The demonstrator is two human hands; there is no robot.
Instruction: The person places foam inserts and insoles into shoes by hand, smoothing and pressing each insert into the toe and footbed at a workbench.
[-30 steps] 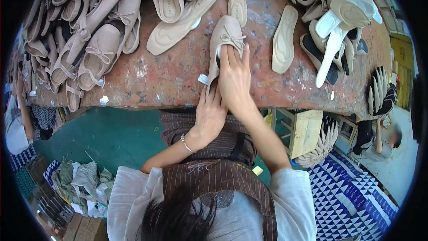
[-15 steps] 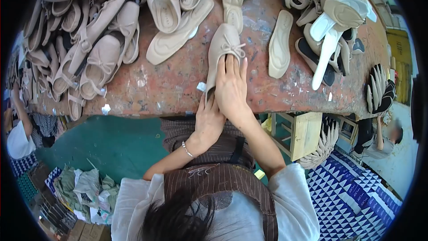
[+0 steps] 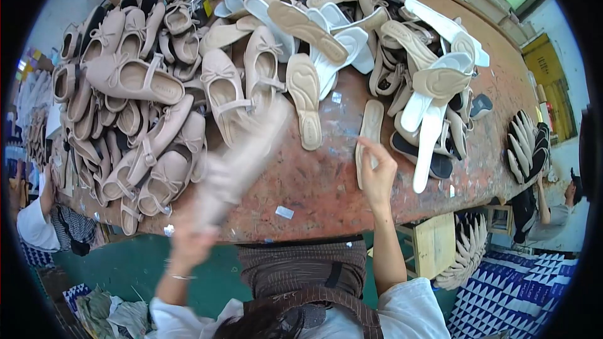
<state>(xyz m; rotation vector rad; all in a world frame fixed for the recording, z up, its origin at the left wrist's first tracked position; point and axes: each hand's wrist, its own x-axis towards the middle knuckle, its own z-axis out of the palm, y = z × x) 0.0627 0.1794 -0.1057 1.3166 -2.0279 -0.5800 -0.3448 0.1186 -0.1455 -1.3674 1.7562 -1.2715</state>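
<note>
On the left, my left hand [image 3: 193,238], with a bracelet at the wrist, grips a beige shoe [image 3: 251,147]. Both are smeared by motion, and the shoe slants up and right over the table. My right hand [image 3: 379,176] is at a beige insole [image 3: 372,119] lying flat on the table. Its fingers are bent, with a gap between thumb and forefinger, and the fingertips are over the insole's edge. The hand hides part of the insole. Between my hands and farther back lies another beige insole [image 3: 304,100].
Beige bow-front shoes [image 3: 166,179] are heaped on the left of the worn table [image 3: 314,204]. White and beige insoles [image 3: 433,122] lie over shoes on the right. A small white scrap [image 3: 284,212] rests near the front edge. Other people are at both sides.
My hands have come apart. The left one has swung left, carrying the shoe; the right has let go of it and moved right to the insole. The view has tilted up.
</note>
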